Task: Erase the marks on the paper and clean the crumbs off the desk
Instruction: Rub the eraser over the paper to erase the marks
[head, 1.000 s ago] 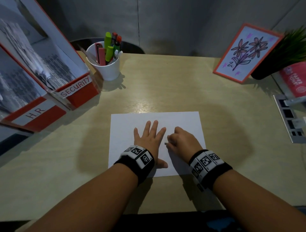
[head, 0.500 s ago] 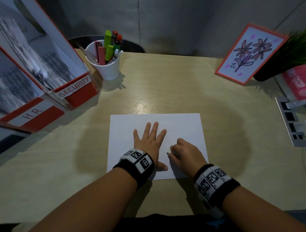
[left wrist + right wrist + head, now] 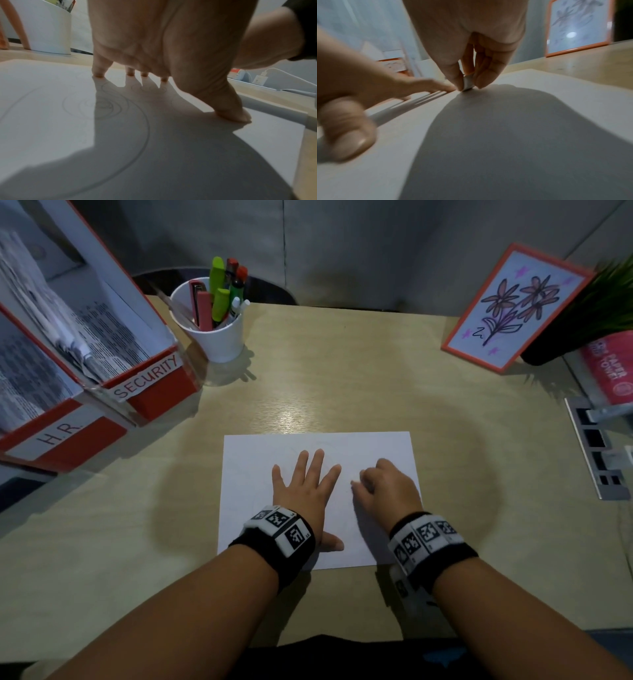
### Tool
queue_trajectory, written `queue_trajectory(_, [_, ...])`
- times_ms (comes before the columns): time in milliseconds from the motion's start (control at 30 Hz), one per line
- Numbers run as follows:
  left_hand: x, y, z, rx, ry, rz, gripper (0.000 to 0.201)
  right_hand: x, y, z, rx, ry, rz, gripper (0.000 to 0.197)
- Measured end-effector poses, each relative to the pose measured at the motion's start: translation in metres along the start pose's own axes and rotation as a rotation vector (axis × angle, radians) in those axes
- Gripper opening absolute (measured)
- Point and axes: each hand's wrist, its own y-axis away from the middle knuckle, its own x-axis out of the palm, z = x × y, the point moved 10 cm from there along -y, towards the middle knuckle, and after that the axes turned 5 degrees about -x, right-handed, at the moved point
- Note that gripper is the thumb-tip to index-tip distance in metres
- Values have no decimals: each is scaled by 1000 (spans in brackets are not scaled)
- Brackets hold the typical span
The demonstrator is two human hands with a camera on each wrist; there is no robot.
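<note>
A white sheet of paper [image 3: 253, 474] lies on the wooden desk [image 3: 342, 378] in front of me. Faint pencil circles [image 3: 102, 105] show on it in the left wrist view. My left hand [image 3: 305, 491] lies flat on the sheet with fingers spread, pressing it down; its fingertips [image 3: 98, 73] touch the paper. My right hand [image 3: 387, 491] is just right of it, fingers curled. In the right wrist view its thumb and fingers pinch a small white eraser [image 3: 468, 83] whose lower edge touches the paper [image 3: 556, 94].
A white cup of pens and markers [image 3: 215, 326] stands at the back left beside red file boxes marked SECURITY [image 3: 147, 378] and H.R. [image 3: 58, 436]. A framed flower drawing [image 3: 513, 306], a plant and a paper towel pack [image 3: 609, 364] are back right, with a socket strip [image 3: 596, 450] at the right edge.
The right hand with the eraser slid back toward me over the paper, then forward again. The left hand stayed pressed flat on the sheet.
</note>
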Motion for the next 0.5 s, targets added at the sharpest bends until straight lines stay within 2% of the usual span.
queue_trajectory(67, [1, 0, 1, -2, -2, 3, 129, -3, -2, -2, 4, 2, -21, 31])
queue_trajectory(233, [0, 0, 0, 8, 8, 5, 129, 15, 23, 29, -135, 55, 27, 25])
queue_trajectory(400, [0, 0, 0, 5, 13, 3, 129, -7, -3, -11, 9, 52, -43, 31])
queue_trajectory(500, [-1, 0, 0, 9, 11, -3, 128, 8, 17, 26, -102, 65, -9, 26])
